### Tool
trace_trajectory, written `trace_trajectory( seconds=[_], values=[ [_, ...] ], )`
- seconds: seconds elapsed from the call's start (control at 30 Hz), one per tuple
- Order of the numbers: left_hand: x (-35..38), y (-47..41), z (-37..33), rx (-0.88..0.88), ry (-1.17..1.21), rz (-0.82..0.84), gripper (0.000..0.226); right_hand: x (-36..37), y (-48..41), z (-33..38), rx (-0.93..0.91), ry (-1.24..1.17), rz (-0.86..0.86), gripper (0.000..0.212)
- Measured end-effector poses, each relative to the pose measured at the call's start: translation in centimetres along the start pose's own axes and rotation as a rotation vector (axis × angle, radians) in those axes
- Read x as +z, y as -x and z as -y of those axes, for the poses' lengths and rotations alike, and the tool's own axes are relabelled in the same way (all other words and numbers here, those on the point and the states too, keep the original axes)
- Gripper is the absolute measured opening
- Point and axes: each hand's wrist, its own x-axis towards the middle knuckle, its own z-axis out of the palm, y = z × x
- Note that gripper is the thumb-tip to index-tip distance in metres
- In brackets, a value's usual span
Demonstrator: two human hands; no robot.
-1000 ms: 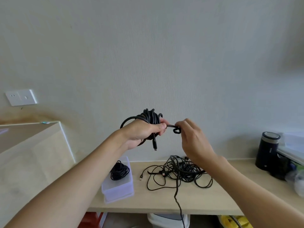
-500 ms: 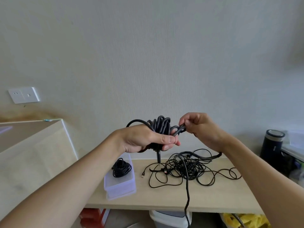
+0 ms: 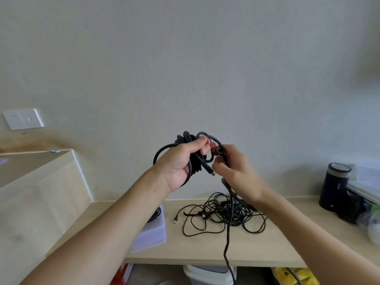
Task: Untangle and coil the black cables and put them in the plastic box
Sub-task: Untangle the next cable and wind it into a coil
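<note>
**A:** Head view: where's the cable?

**B:** The left hand (image 3: 181, 161) is clenched round a thick, matte black coil (image 3: 186, 138), held up above the bench (image 3: 205, 249). The right hand (image 3: 236, 173), blurred, pinches its loose loop (image 3: 216, 138).

**A:** Any advice?

**B:** I'd wrap that loop snugly and tuck in the plug (image 3: 211, 173). A thin, wiry tangle (image 3: 226, 212) lies mid-bench, and the frosted plastic box (image 3: 152, 233) is at the left end.

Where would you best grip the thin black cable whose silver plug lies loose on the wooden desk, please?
Pinch just behind the silver plug, coming from above and left: that end lies free on the pale wooden desk, apart from the black cable tangle.
</note>
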Motion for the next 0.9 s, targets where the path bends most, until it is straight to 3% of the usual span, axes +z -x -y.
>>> trace_trajectory(
  seconds=[0.13,0.27,0.37,0.43,0.5,0.6,0.77,0.9],
  values=[
    [0.3,0.0,-0.2,0.142,-0.198,-0.022,0.017,1.4,0.4,1.2,-0.037,0.043,-0.26,0.011],
    [-0.1,0.2,-0.1,0.3,-0.506,-0.07,0.025,0.8,0.3,1.9,0.03,0.074,-0.206,0.023],
    [0.0,0.3,0.2,0.374,-0.703,-0.119,0.023,0.6,-0.3,2.2,0.111,0.108,-0.247,0.012],
    [0.2,0.4,0.3,0.428,-0.819,-0.157,0.019,1.0,-0.4,2.5,0.191,0.077,-0.344,0.032],
    [0.2,0.3,0.4,0.462,-0.866,-0.168,0.016,1.2,-0.2,3.0,0.24,-0.041,-0.412,0.029],
    [0.0,0.3,0.5,0.439,-0.778,-0.208,0.019,0.5,-0.1,3.6,0.363,-0.406,-0.411,0.014],
    [-0.9,0.2,0.9,0.438,-0.827,-0.21,0.022,-1.0,-0.1,4.6,0.604,-0.863,-0.263,0.019],
    [-1.7,-0.1,1.7,0.474,-0.951,-0.239,0.009,-1.8,0.3,5.4,0.761,-1.099,-0.112,0.027]
  ],
)
